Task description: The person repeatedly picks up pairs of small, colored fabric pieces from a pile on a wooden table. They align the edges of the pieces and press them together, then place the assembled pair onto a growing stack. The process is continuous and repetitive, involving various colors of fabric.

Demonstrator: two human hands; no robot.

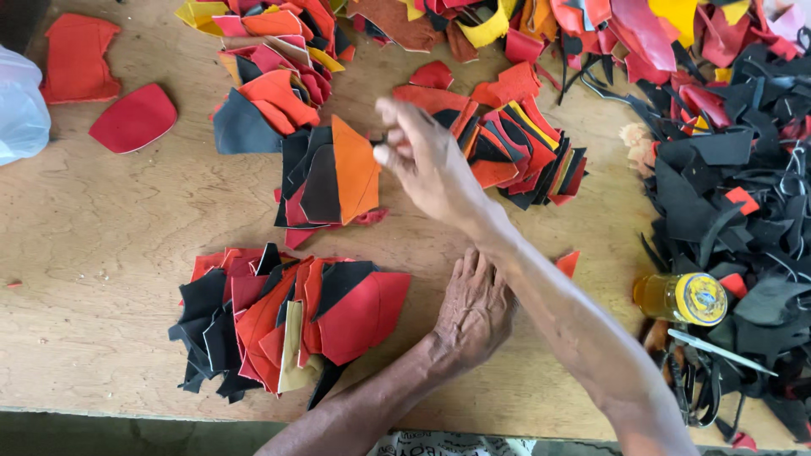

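A pale plastic bag [19, 110] sits at the far left edge of the wooden counter [110, 245], well left of the orange piece that serves as landmark here. Two loose red pieces [106, 89] lie between the bag and that landmark.

Below and left of the orange piece, a fanned stack of red and black cut pieces [279, 325] rests near the counter's front edge. Above and left of it, another heap of red, orange and black pieces [270, 89] spreads toward the back.

The orange piece [355, 169] lies on top of a small pile of black and red pieces [308, 186], tilted, its right edge just beside the right hand [427, 165]. That hand hovers there, blurred, with fingers curled loosely together at the tips; whether they pinch anything I cannot tell.

Below and right of the orange piece, the left hand [473, 308] lies flat on the counter, palm down, fingers together, holding nothing, just right of the fanned stack.

Right of the orange piece, behind the right hand, a fanned row of red, black and yellow pieces [524, 156] lies. Farther right, a big mass of black scraps [726, 203] covers the counter's edge, with a yellow jar [683, 298] on its side and a thin metal blade [718, 350] below it.
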